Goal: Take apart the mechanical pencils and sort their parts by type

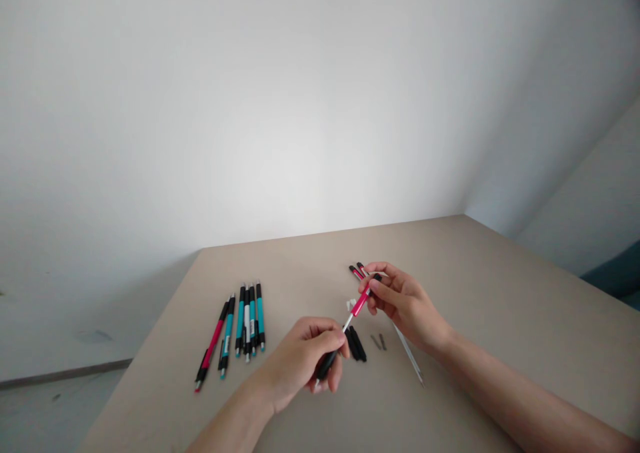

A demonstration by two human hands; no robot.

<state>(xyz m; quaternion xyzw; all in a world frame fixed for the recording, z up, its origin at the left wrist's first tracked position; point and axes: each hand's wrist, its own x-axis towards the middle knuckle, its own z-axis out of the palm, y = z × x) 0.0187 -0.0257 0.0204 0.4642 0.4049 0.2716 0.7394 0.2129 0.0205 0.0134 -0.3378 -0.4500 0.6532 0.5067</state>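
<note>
My left hand pinches a black pen grip, its pointed tip toward me. A white refill runs from the grip into a pink pen barrel. The barrel's black upper end is between the fingers and thumb of my right hand. Grip and barrel are apart, with the refill bridging the gap. Just behind my left fingers lie loose black grips. Two small springs rest to their right, and slim white refills lie under and below my right hand.
Assembled pens lie in a group on the left: a pink pen and several others, mostly teal. Beyond my right hand are pink barrels. Small white pieces sit nearby. The beige table meets a white wall.
</note>
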